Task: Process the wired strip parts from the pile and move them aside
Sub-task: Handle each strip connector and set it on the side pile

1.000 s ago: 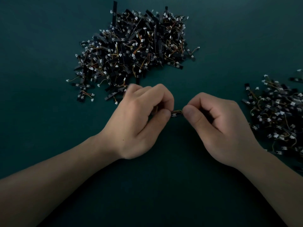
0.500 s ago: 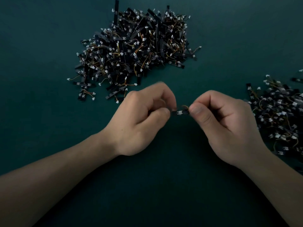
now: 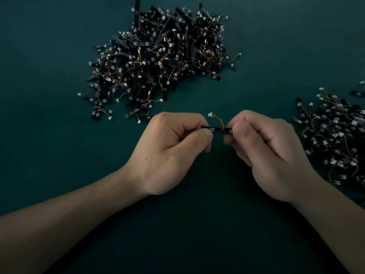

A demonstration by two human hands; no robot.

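One black wired strip part (image 3: pixel 218 130) is stretched level between my two hands above the dark green table (image 3: pixel 49 145). My left hand (image 3: pixel 169 153) pinches its left end between thumb and forefinger. My right hand (image 3: pixel 264 153) pinches the right end. The part's short orange and yellow wires arch up to a small white connector (image 3: pixel 210 115). A big pile (image 3: pixel 158 56) of the same black strips with wires and white connectors lies on the table beyond my hands. A second, smaller heap (image 3: pixel 335 135) of such parts lies at the right edge.
A few stray strips (image 3: pixel 98 112) lie at the near left fringe of the big pile. Bare green table surface spreads to the left and in front of my forearms.
My hands have drawn slightly apart, so more of the strip shows between them. Its wire and white connector now stick up in plain sight.
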